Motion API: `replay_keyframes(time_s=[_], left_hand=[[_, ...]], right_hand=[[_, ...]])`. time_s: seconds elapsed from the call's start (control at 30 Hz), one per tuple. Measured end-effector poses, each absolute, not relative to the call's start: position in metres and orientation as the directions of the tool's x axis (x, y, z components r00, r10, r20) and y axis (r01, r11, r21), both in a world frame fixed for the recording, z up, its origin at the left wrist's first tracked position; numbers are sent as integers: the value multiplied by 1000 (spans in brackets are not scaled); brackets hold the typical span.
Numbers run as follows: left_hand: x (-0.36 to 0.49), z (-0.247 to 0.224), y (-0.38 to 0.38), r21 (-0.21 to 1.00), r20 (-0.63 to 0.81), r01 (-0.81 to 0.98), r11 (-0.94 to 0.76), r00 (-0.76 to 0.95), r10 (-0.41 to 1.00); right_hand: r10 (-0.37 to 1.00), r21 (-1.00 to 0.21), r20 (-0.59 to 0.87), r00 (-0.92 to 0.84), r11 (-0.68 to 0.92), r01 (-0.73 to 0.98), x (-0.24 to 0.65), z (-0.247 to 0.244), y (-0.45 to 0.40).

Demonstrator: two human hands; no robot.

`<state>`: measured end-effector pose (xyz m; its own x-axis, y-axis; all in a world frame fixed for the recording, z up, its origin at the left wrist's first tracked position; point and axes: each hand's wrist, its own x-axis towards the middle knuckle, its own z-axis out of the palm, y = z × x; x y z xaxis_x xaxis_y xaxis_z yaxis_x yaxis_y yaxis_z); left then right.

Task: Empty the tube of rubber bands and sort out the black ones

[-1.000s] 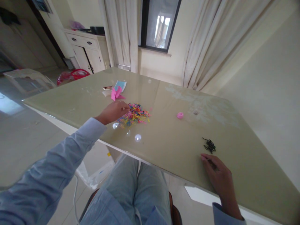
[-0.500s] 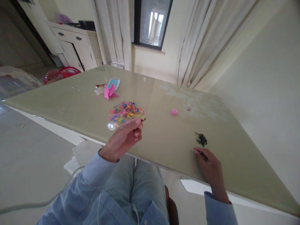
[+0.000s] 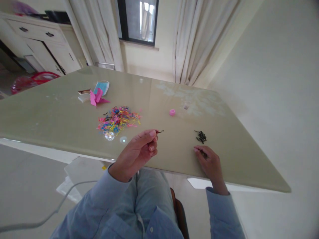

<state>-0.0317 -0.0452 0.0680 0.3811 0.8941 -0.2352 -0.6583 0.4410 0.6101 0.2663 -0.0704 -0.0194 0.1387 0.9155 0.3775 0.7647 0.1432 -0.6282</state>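
My left hand (image 3: 138,154) is raised over the front of the table, thumb and forefinger pinching a small black rubber band (image 3: 161,131) whose loop sticks out past the fingertips. To its left lies a loose heap of small coloured rubber bands (image 3: 118,120), in pink, yellow, blue, red and a few black. My right hand (image 3: 210,164) rests on the table with its fingers curled together; what is in them, if anything, is hidden. Just beyond its fingertips is a small pile of black rubber bands (image 3: 200,137).
The glossy table (image 3: 159,99) runs back to a curtained window. A pink round piece (image 3: 172,112) sits mid-table. At the far left lie a pink folded paper (image 3: 98,97) and a blue face mask (image 3: 102,87). A cable (image 3: 57,209) hangs at lower left.
My left hand has moved right, away from the coloured heap and nearer the black pile, still pinching the black band. The right hand stays beside the black pile. The view has turned right.
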Motion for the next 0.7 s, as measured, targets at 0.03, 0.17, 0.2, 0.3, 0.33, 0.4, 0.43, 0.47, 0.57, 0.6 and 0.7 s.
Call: replay_keyframes(time_s=[0.03, 0.17, 0.2, 0.3, 0.33, 0.4, 0.43, 0.47, 0.57, 0.6, 0.7], left_hand=[[-29, 68, -45, 608, -236, -656, 447, 389, 891], [-19, 69, -44, 604, -232, -649, 462, 412, 881], [-17, 69, -44, 607, -234, -645, 464, 413, 880], [-12, 70, -42, 618, -246, -630, 471, 414, 876], [-11, 69, -42, 620, -249, -624, 475, 417, 874], [-6, 68, -40, 622, -256, -615, 486, 427, 867], [-3, 67, -39, 619, -261, -611, 493, 433, 863], [1, 66, -37, 615, -266, -608, 502, 439, 858], [17, 62, -30, 608, -272, -595, 525, 465, 842], [24, 60, -28, 614, -266, -586, 528, 476, 838], [51, 51, -18, 703, -223, -525, 479, 477, 850]], right_hand=[[915, -631, 379, 141, 143, 763, 266, -19, -71], [915, -636, 379, 136, 151, 756, 266, -19, -71], [916, -637, 378, 131, 154, 755, 266, -20, -71], [916, -641, 378, 131, 158, 751, 266, -21, -71], [915, -642, 380, 134, 157, 750, 266, -22, -71], [912, -639, 387, 135, 160, 752, 266, -22, -71], [911, -635, 391, 132, 164, 755, 265, -23, -71], [910, -630, 395, 126, 168, 758, 264, -23, -71], [906, -612, 408, 113, 180, 770, 262, -23, -71], [905, -609, 412, 110, 183, 771, 261, -23, -71], [903, -611, 418, 102, 197, 766, 260, -22, -72]])
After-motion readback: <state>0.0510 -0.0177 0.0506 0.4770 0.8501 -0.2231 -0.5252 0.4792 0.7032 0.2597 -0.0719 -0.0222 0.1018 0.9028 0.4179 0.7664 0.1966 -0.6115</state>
